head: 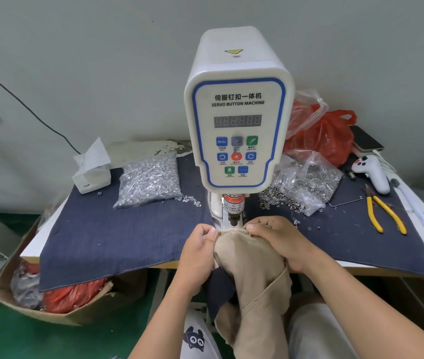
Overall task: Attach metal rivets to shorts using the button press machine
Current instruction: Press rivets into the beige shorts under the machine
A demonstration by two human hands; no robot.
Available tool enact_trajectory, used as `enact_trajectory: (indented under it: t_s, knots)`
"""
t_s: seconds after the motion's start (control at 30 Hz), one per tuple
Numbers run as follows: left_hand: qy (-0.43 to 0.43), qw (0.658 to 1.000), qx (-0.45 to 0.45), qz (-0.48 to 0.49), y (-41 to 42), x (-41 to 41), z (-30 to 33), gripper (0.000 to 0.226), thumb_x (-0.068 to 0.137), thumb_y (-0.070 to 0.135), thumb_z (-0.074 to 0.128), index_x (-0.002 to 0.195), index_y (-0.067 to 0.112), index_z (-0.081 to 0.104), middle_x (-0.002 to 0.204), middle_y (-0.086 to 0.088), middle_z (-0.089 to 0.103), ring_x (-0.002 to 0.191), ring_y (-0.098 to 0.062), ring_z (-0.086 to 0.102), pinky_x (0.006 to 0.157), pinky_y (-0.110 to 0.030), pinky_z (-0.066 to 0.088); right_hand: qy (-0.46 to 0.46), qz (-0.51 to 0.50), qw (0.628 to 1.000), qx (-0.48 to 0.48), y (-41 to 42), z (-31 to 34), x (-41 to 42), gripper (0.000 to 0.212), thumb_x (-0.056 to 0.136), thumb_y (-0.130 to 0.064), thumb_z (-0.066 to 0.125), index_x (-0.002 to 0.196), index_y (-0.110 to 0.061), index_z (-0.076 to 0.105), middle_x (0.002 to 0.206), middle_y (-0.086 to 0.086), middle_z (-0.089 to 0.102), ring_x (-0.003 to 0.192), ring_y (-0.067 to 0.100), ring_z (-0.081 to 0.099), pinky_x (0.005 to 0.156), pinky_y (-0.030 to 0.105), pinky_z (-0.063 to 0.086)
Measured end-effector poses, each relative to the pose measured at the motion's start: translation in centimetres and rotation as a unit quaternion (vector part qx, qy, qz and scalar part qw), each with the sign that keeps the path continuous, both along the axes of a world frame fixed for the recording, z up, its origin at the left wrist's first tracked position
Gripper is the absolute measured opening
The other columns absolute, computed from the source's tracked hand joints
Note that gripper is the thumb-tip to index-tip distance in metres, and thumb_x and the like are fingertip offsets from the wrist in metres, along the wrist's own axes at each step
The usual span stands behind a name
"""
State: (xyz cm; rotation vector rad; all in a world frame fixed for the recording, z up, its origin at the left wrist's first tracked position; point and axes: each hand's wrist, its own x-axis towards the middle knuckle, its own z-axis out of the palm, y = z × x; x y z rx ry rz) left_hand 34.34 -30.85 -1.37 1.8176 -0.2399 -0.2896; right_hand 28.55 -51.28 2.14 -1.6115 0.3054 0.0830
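1. Nearest the lens: beige shorts [251,275] draped down over the lap, top edge lifted onto the front edge of the worktop [32,252], right under the punch of the button press machine [239,120].
2. Left hand [199,251] on the left side of the fabric, thumb and fingers curled, pinching the folded edge; small brass-coloured rivet [219,232] visible just beside the thumb tip.
3. Right hand [281,240] on the right side, fingers curled over the cloth and gripping it, pressing the edge flat next to the punch.
4. Red light dot on the fabric between the two hands, directly below the punch.
5. White machine head with blue-bordered panel, lettered "SERVO BUTTON MACHINE"; dark display and coloured buttons below; warning label on the punch housing.
6. Dark blue denim cloth [117,234] spread over the worktop.
7. Left of the machine: clear bag of silver rivet parts [150,181], a few spilled beside it; white tissue box [91,172] further left.
8. Right of the machine: open clear bag of ring-shaped metal parts [309,185], many scattered loose; red plastic bag [327,141] behind.
9. Far right: yellow-handled pliers [384,213], white handheld controller [373,172], phone [366,138].
10. Below left, on the green floor: cardboard box [50,304] holding red and clear bags.
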Motion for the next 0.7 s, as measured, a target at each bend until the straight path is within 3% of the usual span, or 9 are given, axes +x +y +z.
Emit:
enact_trajectory:
  t_s: [0.2, 0.33, 0.7]
  knots:
    - [-0.004, 1.0, 0.007, -0.003, 0.02, 0.01, 0.05, 0.022, 0.111, 0.033, 0.049, 0.099, 0.021, 0.063, 0.092, 0.003, 0.068, 0.076, 0.003, 0.056, 0.075, -0.027, 0.048, -0.004, 0.006, 1.0, -0.003, -0.22, -0.16, -0.02, 0.019, 0.084, -0.033, 0.068, 0.09, -0.021, 0.081, 0.09, 0.001, 0.078, 0.081, 0.006, 0.069, 0.078, 0.025, 0.053]
    - [-0.005, 1.0, 0.004, -0.002, -0.02, 0.09, 0.02, 0.022, 0.111, 0.032, 0.049, 0.098, 0.021, 0.063, 0.095, -0.003, 0.069, 0.08, -0.003, 0.058, 0.078, -0.031, 0.049, -0.001, 0.005, 1.0, 0.001, -0.09, -0.09, -0.03, 0.025, 0.079, -0.038, 0.068, 0.091, -0.02, 0.081, 0.09, 0.002, 0.078, 0.082, 0.006, 0.068, 0.078, 0.026, 0.052]
    - [0.0, 1.0, 0.005, -0.002, 0.14, 0.13, -0.27, 0.023, 0.11, 0.036, 0.05, 0.094, 0.027, 0.063, 0.088, 0.005, 0.068, 0.078, -0.003, 0.057, 0.076, -0.031, 0.049, -0.009, 0.01, 1.0, -0.006, -0.03, 0.16, -0.22, 0.018, 0.094, -0.024, 0.066, 0.079, -0.024, 0.077, 0.079, -0.005, 0.073, 0.074, 0.003, 0.063, 0.069, 0.022, 0.049]
